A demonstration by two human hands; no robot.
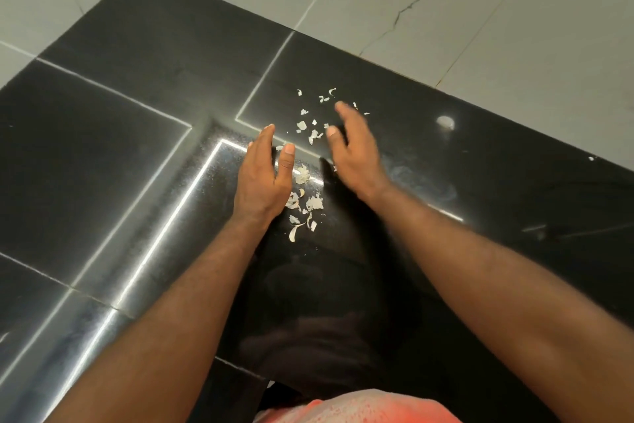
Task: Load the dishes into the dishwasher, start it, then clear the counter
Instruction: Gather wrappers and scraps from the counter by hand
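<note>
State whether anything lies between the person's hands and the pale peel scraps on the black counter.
Nothing visible does. The left hand and right hand, both open, flank the peel scraps, with only bare counter between them. A few scraps lie beyond the right hand's fingertips.

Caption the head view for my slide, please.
Open left hand and right hand flank pale scraps scattered on the black counter, seemingly about to gather them.
</note>
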